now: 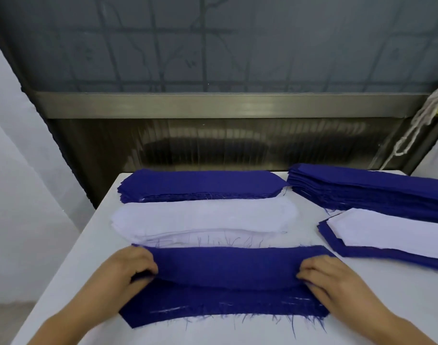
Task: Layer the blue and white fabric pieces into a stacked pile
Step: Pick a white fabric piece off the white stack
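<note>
The left hand (pixel 132 262) and right hand (pixel 322 272) each pinch an end of the top blue piece (pixel 227 265), lifting it off the near blue pile (pixel 213 305) on the worktop (pixel 71 265). Behind lies a white pile (pixel 203 217), then another blue pile (pixel 200 184).

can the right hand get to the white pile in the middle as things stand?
Probably yes, once it lets go. The right hand now grips the end of the blue piece, so it is busy. The white pile lies just beyond that piece, with nothing on top of it or between them.
</note>
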`<state>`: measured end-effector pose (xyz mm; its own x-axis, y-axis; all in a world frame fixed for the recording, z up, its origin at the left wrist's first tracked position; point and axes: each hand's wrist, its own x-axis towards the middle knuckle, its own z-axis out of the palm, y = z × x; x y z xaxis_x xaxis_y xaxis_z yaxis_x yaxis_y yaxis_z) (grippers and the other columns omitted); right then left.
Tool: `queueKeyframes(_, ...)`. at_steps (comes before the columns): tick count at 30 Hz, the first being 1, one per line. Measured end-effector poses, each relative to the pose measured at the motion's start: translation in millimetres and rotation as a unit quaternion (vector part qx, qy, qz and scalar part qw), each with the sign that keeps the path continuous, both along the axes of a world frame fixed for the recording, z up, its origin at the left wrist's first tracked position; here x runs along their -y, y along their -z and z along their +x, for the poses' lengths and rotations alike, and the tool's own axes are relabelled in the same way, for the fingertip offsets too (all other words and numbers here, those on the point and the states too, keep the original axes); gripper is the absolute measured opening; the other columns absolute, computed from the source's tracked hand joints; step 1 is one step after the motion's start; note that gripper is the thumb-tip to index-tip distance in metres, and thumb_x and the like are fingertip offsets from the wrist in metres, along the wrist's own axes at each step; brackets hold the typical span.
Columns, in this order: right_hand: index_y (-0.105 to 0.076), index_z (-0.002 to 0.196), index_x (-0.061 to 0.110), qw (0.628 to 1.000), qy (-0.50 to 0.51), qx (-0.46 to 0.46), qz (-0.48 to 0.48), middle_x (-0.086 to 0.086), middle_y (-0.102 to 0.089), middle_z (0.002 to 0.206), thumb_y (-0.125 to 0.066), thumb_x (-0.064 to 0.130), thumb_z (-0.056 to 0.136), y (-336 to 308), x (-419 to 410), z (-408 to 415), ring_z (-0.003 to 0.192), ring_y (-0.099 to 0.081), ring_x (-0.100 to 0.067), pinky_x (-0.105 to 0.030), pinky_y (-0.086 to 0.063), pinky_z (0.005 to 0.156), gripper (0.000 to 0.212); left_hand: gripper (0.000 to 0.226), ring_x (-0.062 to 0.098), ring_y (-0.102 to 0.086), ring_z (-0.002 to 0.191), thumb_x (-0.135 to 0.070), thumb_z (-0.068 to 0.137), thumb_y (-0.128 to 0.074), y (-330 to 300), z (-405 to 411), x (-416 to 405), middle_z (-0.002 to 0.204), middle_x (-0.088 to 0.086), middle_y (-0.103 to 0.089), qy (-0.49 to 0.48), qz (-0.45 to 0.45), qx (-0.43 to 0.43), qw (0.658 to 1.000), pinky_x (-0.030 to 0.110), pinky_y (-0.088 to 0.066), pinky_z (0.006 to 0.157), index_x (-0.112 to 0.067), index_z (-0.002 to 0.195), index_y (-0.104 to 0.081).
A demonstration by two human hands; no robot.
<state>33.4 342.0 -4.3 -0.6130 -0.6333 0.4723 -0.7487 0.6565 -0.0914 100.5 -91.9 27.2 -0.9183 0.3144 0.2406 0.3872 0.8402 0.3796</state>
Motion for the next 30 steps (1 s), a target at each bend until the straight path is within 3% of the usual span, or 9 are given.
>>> queueKeyframes(5, -0.078, 0.094, 0.018, 1.000, 0.008, -0.006, -0.010, 0.008, -0.068, 0.097, -0.027, 0.037, 0.104, 9, -5, 4, 0.088, -0.061, -0.009, -0.023, -0.047, 0.077, 0.055, 0.019, -0.006, -0.053, 0.080, -0.022, 0.074, -0.069, 16, 4, 2, 0.088, -0.028, -0.058, 0.000, -0.007, 0.004, 1.000, 0.017, -0.045, 0.071, -0.036, 0.084, -0.062)
queueKeyframes(10, -0.079, 0.092, 0.018, 1.000, -0.005, 0.018, -0.012, 0.007, -0.068, 0.094, -0.032, 0.036, 0.102, 5, -5, 6, 0.086, -0.059, -0.006, -0.021, -0.048, 0.074, 0.051, 0.009, -0.006, -0.055, 0.087, -0.038, 0.078, -0.062, 15, 7, 3, 0.097, -0.030, -0.057, 0.001, -0.008, 0.037, 0.999, 0.013, -0.043, 0.074, -0.039, 0.088, -0.063)
queueKeyframes(12, -0.078, 0.092, 0.020, 0.999, 0.005, 0.052, -0.011, 0.010, -0.067, 0.095, -0.045, 0.039, 0.097, 2, -8, 8, 0.085, -0.061, -0.005, -0.021, -0.048, 0.074, 0.039, 0.016, -0.003, -0.056, 0.091, -0.054, 0.079, -0.062, 15, 9, 3, 0.101, -0.029, -0.057, -0.005, 0.010, 0.058, 0.998, 0.013, -0.042, 0.078, -0.041, 0.090, -0.063)
queueKeyframes(15, -0.073, 0.086, 0.027, 0.993, 0.036, 0.110, -0.022, 0.020, -0.059, 0.092, -0.051, 0.044, 0.091, -5, -7, 7, 0.084, -0.055, 0.002, -0.017, -0.043, 0.076, 0.028, 0.036, 0.004, -0.056, 0.089, -0.069, 0.081, -0.047, 18, 5, -1, 0.094, -0.023, -0.060, -0.016, 0.043, 0.070, 0.996, 0.017, -0.042, 0.079, -0.038, 0.080, -0.064)
queueKeyframes(17, -0.063, 0.080, 0.030, 0.991, 0.056, 0.119, -0.004, 0.023, -0.052, 0.085, -0.060, 0.042, 0.090, -6, -1, 3, 0.077, -0.049, 0.002, -0.017, -0.040, 0.075, 0.015, 0.029, 0.006, -0.055, 0.088, -0.065, 0.080, -0.050, 19, 2, -6, 0.092, -0.021, -0.059, -0.018, 0.034, 0.078, 0.996, 0.020, -0.043, 0.078, -0.038, 0.074, -0.061)
queueKeyframes(19, -0.057, 0.078, 0.031, 0.989, 0.072, 0.127, 0.033, 0.022, -0.048, 0.081, -0.074, 0.032, 0.083, -6, 1, -2, 0.072, -0.045, 0.000, -0.021, -0.039, 0.074, 0.018, 0.012, 0.006, -0.054, 0.088, -0.048, 0.082, -0.063, 18, -1, -6, 0.093, -0.021, -0.057, -0.019, 0.022, 0.108, 0.994, 0.023, -0.044, 0.078, -0.039, 0.075, -0.059)
queueKeyframes(24, -0.050, 0.074, 0.035, 0.969, 0.132, 0.190, 0.087, 0.021, -0.047, 0.073, -0.072, 0.021, 0.082, -20, -15, -23, 0.067, -0.046, 0.000, -0.015, -0.036, 0.065, 0.027, 0.022, 0.002, -0.055, 0.088, -0.029, 0.081, -0.074, 3, -13, 16, 0.092, -0.022, -0.059, -0.041, -0.024, 0.164, 0.985, 0.019, -0.043, 0.076, -0.041, 0.071, -0.059)
queueKeyframes(27, -0.054, 0.079, 0.035, 0.973, 0.120, 0.196, 0.039, 0.020, -0.052, 0.080, -0.066, 0.023, 0.088, -25, 4, -41, 0.076, -0.050, -0.001, -0.014, -0.038, 0.069, 0.019, 0.017, -0.004, -0.053, 0.089, -0.035, 0.086, -0.068, -4, -38, 2, 0.084, -0.024, -0.058, -0.056, -0.038, 0.119, 0.991, 0.014, -0.043, 0.075, -0.043, 0.074, -0.058)
queueKeyframes(30, -0.059, 0.095, 0.029, 0.980, 0.083, 0.181, -0.010, 0.018, -0.053, 0.095, -0.059, 0.032, 0.094, -28, 43, -70, 0.089, -0.048, -0.003, -0.016, -0.038, 0.078, 0.003, 0.004, -0.007, -0.048, 0.093, -0.036, 0.091, -0.061, -7, -74, -40, 0.092, -0.027, -0.053, -0.051, -0.011, 0.051, 0.997, 0.008, -0.039, 0.079, -0.040, 0.089, -0.061)
